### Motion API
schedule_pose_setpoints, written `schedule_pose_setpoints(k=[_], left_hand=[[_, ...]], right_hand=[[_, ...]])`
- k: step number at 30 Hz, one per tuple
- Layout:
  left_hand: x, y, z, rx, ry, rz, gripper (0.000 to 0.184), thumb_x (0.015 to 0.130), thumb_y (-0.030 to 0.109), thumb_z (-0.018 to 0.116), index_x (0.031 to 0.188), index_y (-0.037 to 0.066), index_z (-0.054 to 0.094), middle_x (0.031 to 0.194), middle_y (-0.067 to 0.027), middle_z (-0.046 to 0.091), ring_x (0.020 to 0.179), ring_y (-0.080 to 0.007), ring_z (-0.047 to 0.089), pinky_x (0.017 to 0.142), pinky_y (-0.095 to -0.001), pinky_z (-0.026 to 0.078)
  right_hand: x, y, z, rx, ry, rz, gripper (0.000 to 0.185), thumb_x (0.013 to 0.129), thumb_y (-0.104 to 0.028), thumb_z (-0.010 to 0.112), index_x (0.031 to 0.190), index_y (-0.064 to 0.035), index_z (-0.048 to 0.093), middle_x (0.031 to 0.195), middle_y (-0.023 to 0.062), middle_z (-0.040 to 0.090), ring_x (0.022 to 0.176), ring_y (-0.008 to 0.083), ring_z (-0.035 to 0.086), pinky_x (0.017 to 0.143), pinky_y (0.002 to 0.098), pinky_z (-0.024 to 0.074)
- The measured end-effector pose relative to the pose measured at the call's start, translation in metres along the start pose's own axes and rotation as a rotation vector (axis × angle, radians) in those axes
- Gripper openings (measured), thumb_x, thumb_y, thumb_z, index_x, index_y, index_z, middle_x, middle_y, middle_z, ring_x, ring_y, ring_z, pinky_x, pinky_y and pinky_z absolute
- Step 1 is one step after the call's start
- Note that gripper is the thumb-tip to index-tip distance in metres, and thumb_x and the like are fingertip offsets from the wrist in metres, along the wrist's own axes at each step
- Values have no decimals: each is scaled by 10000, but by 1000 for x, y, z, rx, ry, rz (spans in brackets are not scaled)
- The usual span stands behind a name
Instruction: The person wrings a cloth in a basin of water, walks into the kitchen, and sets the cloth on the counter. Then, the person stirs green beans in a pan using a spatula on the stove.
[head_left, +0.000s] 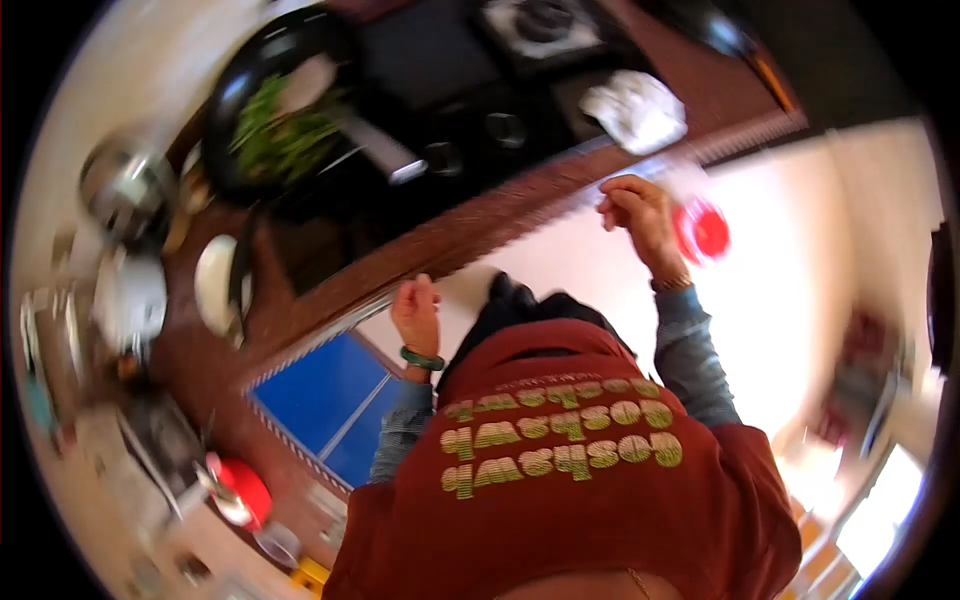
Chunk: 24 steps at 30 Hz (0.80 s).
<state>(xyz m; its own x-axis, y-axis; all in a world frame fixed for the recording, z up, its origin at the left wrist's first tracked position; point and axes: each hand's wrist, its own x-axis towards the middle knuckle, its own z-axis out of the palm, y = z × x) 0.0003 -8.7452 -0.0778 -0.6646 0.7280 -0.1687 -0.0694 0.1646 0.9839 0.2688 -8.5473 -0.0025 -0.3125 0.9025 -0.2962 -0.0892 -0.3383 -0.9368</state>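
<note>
My left hand, with a green bangle at its wrist, is at the counter's front edge. Its fingers are loosely curled and I see nothing in them. My right hand hangs in front of the counter, below a crumpled white cloth and apart from it. Its fingers are bent but somewhat apart, with nothing visible between them. On the black stove sits a black wok holding green leafy vegetables. A spatula rests in the wok, its handle sticking out over the rim.
A red round container is beyond my right hand, low down. On the left counter are a metal pot, a white bowl partly behind a dark handle, and a red bowl. A blue cabinet panel lies under the counter.
</note>
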Motion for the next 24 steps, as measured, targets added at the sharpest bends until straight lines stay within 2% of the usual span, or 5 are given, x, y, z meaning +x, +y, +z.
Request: schedule_pose_setpoints(k=[4,8,12,14,24], left_hand=[[12,27,60,112,-274,83,243,894,194,513,703,43,514,625,3,524,554,-48,448,493,-195,363],[10,28,113,161,-398,222,134,845,109,581,772,10,528,650,8,481,573,-72,420,523,-215,367],[9,37,172,460,-262,515,130,747,107,657,806,43,561,741,-79,536,629,-195,536,552,-275,434],[16,24,195,574,-104,559,204,712,163,704,834,58,579,755,-80,545,608,-177,537,547,-269,444],[16,14,229,983,120,280,271,659,259,726,785,93,554,822,-92,494,821,-281,499,683,-399,426]], right_hand=[[-39,40,-99,175,482,186,258,856,-170,452,1007,14,553,806,132,609,666,187,589,603,272,482],[-39,54,-181,272,613,165,491,881,-414,418,1173,-21,457,1025,129,565,905,209,555,750,345,463],[12,80,-263,392,364,54,629,872,-561,369,1271,-75,376,1215,96,468,1002,241,482,847,416,413],[51,55,-266,427,348,97,689,873,-572,340,1339,-71,263,1289,125,392,1111,303,421,925,490,364],[176,34,-309,598,305,45,682,760,-645,463,1290,-219,403,1321,-3,395,1175,239,343,942,467,268]])
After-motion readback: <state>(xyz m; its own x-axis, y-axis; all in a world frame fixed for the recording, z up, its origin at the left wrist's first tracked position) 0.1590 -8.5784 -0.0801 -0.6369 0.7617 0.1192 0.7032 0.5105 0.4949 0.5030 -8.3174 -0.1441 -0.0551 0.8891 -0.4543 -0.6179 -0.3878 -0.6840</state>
